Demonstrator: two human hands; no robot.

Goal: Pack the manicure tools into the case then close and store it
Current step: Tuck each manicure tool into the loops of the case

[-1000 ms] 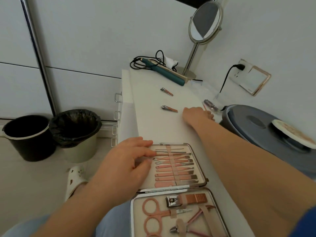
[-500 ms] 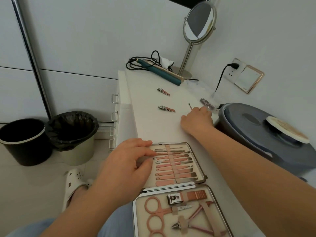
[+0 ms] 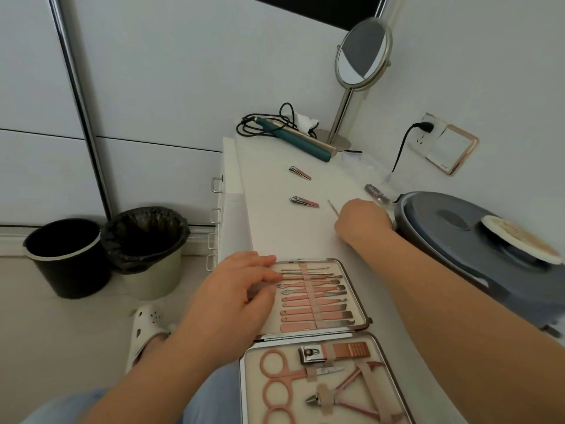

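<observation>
Lifted off the worktop point(image 3: 275, 234) since a second ago, the right hand point(image 3: 362, 220) pinches a thin tool point(image 3: 333, 208); left hand point(image 3: 235, 296) rests spread on the open case point(image 3: 365, 324).

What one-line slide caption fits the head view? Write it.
Left hand steadies the open case while right hand picks a thin tool off the counter near two clippers.

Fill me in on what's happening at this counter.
A person is packing a manicure set. The case lies open on the white counter, most tools already strapped in. The left hand rests on the case's far half. The right hand has reached out and pinches a thin stick tool. Two nail clippers lie loose further along.
</observation>
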